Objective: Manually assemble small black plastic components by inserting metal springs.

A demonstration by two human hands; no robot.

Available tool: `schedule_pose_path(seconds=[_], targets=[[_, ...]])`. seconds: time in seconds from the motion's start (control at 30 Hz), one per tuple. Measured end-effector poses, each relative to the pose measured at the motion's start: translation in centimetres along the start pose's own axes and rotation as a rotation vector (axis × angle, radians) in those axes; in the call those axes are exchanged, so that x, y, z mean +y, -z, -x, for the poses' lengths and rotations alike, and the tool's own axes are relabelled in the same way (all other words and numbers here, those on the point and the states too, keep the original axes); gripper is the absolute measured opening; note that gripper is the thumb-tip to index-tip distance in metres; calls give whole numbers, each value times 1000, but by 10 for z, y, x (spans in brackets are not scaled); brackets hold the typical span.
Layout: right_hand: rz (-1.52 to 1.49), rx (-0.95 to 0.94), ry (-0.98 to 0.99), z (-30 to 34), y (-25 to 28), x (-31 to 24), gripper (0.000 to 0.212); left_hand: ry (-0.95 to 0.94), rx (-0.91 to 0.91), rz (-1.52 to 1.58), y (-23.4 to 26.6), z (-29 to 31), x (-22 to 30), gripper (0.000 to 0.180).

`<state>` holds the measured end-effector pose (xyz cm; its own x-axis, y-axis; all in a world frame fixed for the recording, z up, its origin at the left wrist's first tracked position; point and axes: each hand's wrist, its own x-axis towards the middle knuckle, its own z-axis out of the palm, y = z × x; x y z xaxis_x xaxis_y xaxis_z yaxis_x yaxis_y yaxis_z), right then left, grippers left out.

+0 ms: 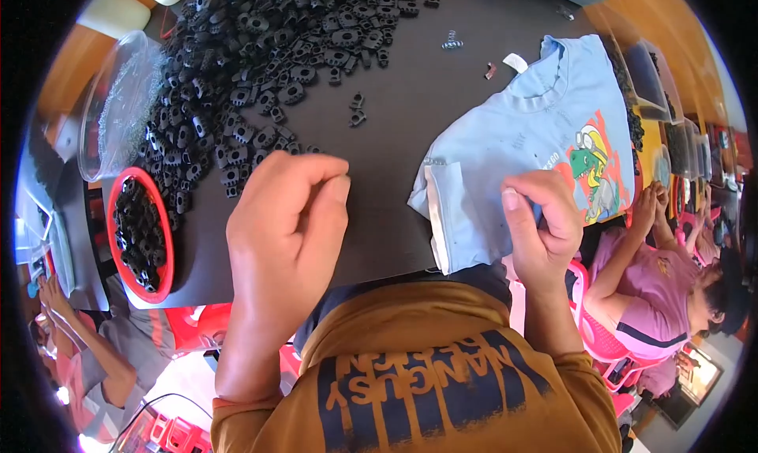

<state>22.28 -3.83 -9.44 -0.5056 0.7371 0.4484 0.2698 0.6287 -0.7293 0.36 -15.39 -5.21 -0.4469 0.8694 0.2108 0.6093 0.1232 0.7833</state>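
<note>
My left hand [288,216] is curled at the table's near edge, thumb and index finger pressed together; whatever its fingers may hold is hidden. It is nearest to a large pile of small black plastic pieces [260,58] with oval holes. Over the near part of a folded light blue T-shirt [497,129] with a cartoon print, my right hand [545,224] is closed, its thumb against the bent index finger. Anything in that pinch cannot be made out. Two loose black pieces [358,110] lie between the pile and the shirt.
A clear tub of small metal springs [126,113] leans at the pile's left. Before it stands a red-rimmed basket [168,251] of black pieces. Loose springs [452,42] lie farther back on the dark table [387,216]. A person in pink [651,287] sits at right, another person [95,350] at left.
</note>
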Motion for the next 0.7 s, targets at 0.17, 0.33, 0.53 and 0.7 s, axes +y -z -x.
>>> schedule_pose_path(seconds=[0.17,0.33,0.53,0.7], targets=[[10,21,22,0,5,4,12,-128,21,-166,-18,-20,6,9],[2,-12,132,-5,5,6,15,-139,-33,-258,-29,-16,9,9],[-49,9,116,-2,8,9,16,-162,34,-505,-32,-36,6,12],[-51,-5,97,0,11,6,16,-158,-67,-394,-35,-30,4,15]])
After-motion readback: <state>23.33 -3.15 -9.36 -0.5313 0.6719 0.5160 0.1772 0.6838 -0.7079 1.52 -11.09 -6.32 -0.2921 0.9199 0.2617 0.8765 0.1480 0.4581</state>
